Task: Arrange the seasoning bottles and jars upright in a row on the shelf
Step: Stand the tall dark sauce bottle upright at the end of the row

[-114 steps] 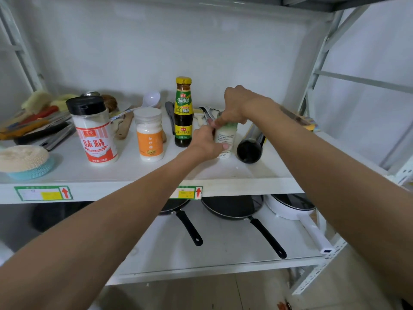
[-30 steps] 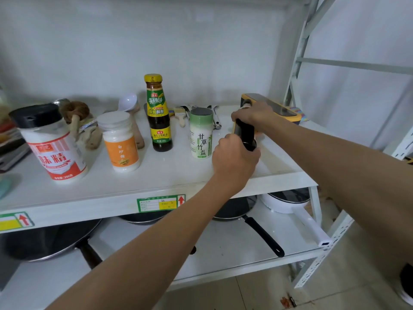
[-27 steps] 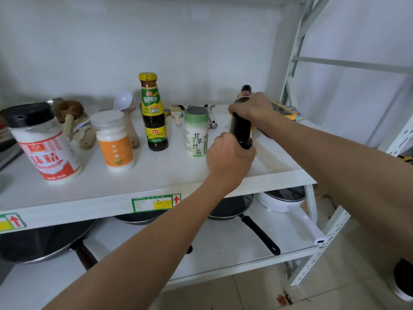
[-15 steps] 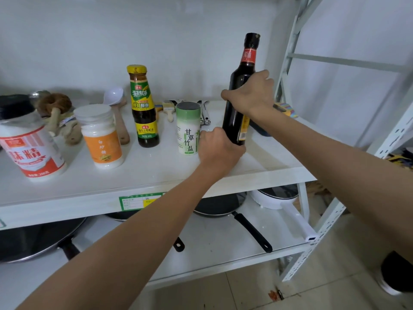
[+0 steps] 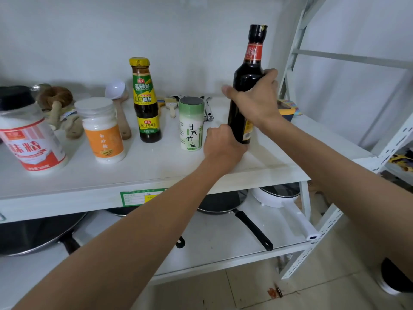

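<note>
I have both hands closed on the tall dark bottle (image 5: 245, 86), right hand (image 5: 257, 101) around its body, left hand (image 5: 221, 144) at its base, upright at the row's right end on the shelf (image 5: 156, 171). 1 careless release could topple it onto the green-capped salt jar (image 5: 191, 124).

Seasoning row on white shelf (image 5: 156, 173), five containers, all upright.

Left to right: large white shaker (image 5: 29, 130), black cap, red label; white jar (image 5: 101, 130), orange label; slim dark sauce bottle (image 5: 145, 101), yellow cap, green label; green-capped salt canister (image 5: 191, 124); tall dark bottle (image 5: 247, 70), red neck band. Right hand (image 5: 257, 101) wraps the tall bottle's body; left hand (image 5: 223, 146) grips its base, just beside the canister. Far side: white spoon (image 5: 115, 89), wooden utensils, brushes. Lower shelf: black pans (image 5: 223, 204), white pot (image 5: 277, 198).
</note>
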